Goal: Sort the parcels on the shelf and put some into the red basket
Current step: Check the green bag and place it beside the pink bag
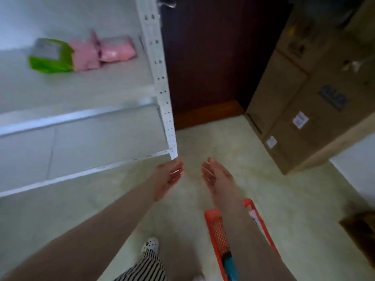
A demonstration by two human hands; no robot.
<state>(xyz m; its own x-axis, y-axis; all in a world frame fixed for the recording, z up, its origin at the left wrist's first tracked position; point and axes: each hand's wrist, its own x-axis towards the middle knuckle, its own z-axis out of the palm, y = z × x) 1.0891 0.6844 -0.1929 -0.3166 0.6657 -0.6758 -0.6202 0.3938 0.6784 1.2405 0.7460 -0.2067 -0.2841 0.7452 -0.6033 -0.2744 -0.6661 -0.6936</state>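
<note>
A white metal shelf (81, 116) fills the left of the view. On its upper board lie a green parcel (50, 56) and two pink parcels (84, 55), (117, 49) side by side. The red basket (217, 232) stands on the floor at the lower right, partly hidden under my right forearm; a blue item (228, 260) and a white parcel (256, 220) show inside it. My left hand (169, 176) and my right hand (214, 175) hang empty over the floor with relaxed fingers, just past the shelf's front corner post.
Stacked cardboard boxes (300, 102) stand at the right against a dark wooden door (213, 57). Another brown box (361, 230) sits at the right edge. My foot in a white clog (150, 245) is on the pale floor near the basket.
</note>
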